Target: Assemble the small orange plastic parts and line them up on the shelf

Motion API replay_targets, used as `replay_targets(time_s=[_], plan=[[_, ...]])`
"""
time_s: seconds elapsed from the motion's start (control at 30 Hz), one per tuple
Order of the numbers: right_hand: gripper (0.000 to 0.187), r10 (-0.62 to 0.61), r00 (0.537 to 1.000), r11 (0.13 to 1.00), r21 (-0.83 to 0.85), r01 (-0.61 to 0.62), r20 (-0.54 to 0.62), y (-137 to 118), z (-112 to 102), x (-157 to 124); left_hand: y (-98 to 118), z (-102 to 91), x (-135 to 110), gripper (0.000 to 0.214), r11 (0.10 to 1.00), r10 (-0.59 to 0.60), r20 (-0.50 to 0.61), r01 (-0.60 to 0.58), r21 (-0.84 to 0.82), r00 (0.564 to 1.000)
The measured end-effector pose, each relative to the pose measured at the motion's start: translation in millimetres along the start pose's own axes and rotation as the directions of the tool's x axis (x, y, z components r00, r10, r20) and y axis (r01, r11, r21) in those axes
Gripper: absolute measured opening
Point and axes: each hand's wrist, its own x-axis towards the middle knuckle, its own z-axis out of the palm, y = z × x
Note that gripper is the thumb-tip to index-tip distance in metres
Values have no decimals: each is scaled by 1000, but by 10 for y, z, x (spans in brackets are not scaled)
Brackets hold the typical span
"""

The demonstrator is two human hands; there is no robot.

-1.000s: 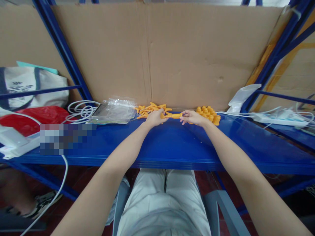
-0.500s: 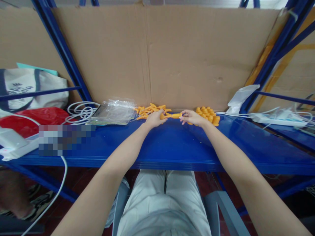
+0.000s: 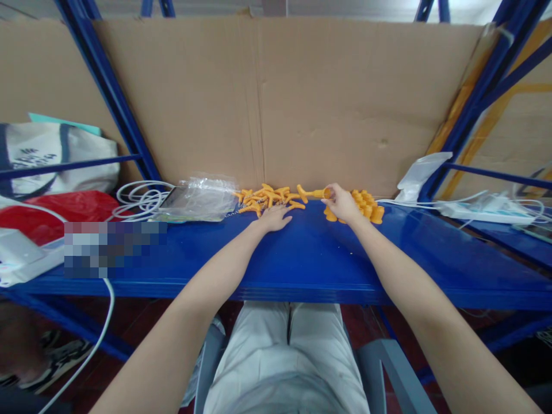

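My right hand (image 3: 340,205) grips the cup-shaped end of an orange plastic piece (image 3: 316,194), whose stem points left and ends in a curved crossbar. Right beside that hand, several orange cup-like pieces (image 3: 368,208) stand close together on the blue shelf. With its fingers stretched out, my left hand (image 3: 273,218) lies at the front edge of a loose pile of orange branched pieces (image 3: 269,195) with thin metal chains among them. Whether its fingertips touch a piece is hard to see.
Clear plastic bags (image 3: 200,198) and coiled white cable (image 3: 140,198) lie left of the pile. A red bag (image 3: 64,207) and a power strip (image 3: 30,264) are farther left. Behind stands a cardboard panel (image 3: 302,103); another power strip (image 3: 487,211) lies at the right.
My left hand has let go of the orange piece and moved slightly left and down to the pile. My right hand has carried that piece a little to the right and up.
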Motion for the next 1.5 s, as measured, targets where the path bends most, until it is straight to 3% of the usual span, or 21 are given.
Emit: replay_targets(time_s=[0.13,0.4,0.63,0.77,1.0,1.5], plan=[[33,16,1000,978,-208,-10,26,-68,-29,-39,40,15,-4,44,999,-44,103,40,36,994],[34,52,994,891,-454,-1,99,-261,-12,-128,126,-64,-27,34,996,59,-45,-56,69,997],[36,-35,991,788,-606,105,126,-324,54,-164,238,-87,-40,31,963,219,-131,-236,-127,967],[41,-94,982,744,-644,177,162,-333,144,-168,260,-99,-49,28,947,232,-171,-262,-184,958],[42,-188,966,708,-657,259,177,-281,246,-150,131,6,34,22,951,249,-216,-280,-128,944],[44,-127,964,744,-621,247,232,-338,305,-148,73,91,51,36,957,265,-116,-276,-91,957]])
